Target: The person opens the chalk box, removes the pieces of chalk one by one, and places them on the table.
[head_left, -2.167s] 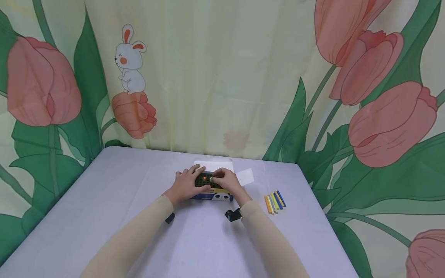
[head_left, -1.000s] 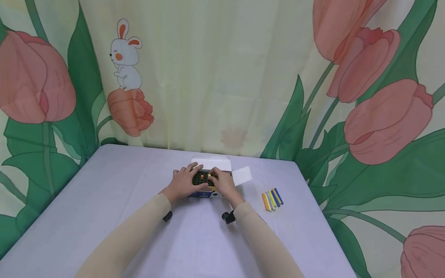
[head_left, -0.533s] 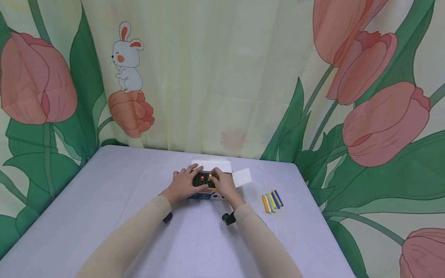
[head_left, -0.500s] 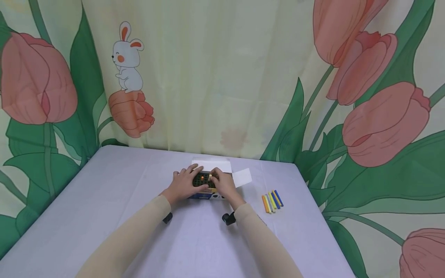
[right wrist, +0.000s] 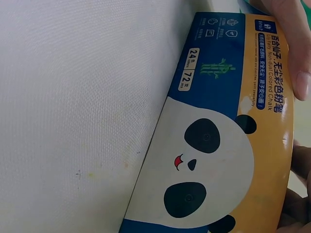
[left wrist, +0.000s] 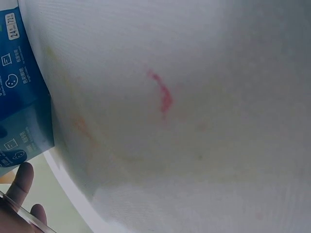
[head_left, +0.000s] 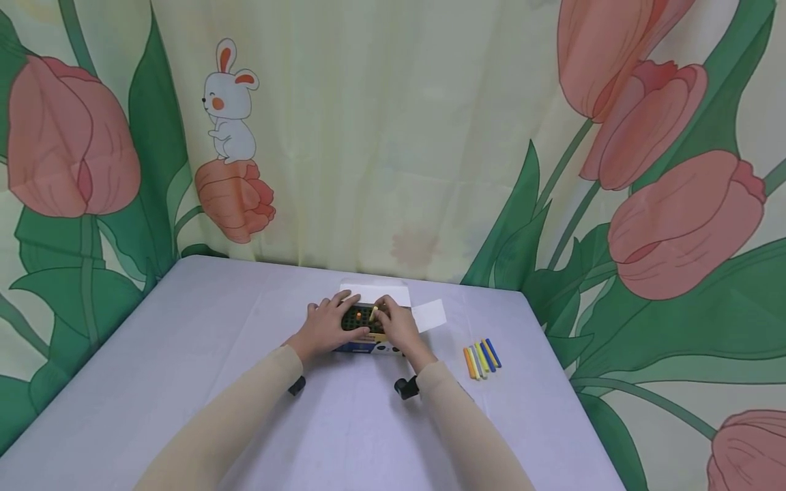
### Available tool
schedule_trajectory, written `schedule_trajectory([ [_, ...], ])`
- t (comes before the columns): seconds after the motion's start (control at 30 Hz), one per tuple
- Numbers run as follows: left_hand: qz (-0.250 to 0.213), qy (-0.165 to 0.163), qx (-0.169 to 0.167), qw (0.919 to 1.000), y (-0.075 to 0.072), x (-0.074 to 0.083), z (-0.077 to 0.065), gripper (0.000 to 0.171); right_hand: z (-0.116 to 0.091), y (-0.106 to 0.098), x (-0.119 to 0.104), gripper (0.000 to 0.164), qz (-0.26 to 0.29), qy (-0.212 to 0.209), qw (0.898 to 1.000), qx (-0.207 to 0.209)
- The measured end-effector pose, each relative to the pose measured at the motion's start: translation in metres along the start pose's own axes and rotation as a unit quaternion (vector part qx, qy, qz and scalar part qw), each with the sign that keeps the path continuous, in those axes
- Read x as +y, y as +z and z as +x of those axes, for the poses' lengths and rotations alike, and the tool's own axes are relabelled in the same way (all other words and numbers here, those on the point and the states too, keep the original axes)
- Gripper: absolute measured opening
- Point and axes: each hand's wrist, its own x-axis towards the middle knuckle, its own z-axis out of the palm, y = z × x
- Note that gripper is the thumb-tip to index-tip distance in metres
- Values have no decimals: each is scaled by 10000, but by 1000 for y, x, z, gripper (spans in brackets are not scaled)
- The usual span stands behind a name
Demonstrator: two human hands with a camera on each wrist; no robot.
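Observation:
A chalk box (head_left: pixel 355 347), blue and yellow with a panda face, lies with its lid flaps open on the table. Inside, a dark grid of holes shows, with an orange chalk stick (head_left: pixel 359 316) standing in it. My left hand (head_left: pixel 324 324) holds the box at its left end, thumb along the front edge and fingers over the far side. Between thumb and fingers, my right hand (head_left: pixel 398 324) pinches a pale yellow chalk stick (head_left: pixel 373 313), slightly tilted over the grid. In the right wrist view the box's printed front (right wrist: pixel 214 145) fills the right side.
Several loose chalk sticks (head_left: pixel 482 359) in orange, white, grey, yellow and blue lie side by side on the white table (head_left: pixel 350 423), right of the box. A white box flap (head_left: pixel 429 315) sticks out to the right. Behind hangs a tulip-print curtain (head_left: pixel 368 136).
My right hand has lifted slightly, and more of the pale yellow chalk stick shows, now tilted. My left hand stays on the box. The loose sticks lie as before.

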Motion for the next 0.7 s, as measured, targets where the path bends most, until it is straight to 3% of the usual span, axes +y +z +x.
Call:
schedule_trajectory([
  [0.4,111,-77,-102,9999,0,1,0,94,1,-1,4,16,473,57,9988,-68],
  [0.7,109,-69,-92,9999,-3,4,-1,94,4,-2,7,20,1419,155,9898,-7],
])
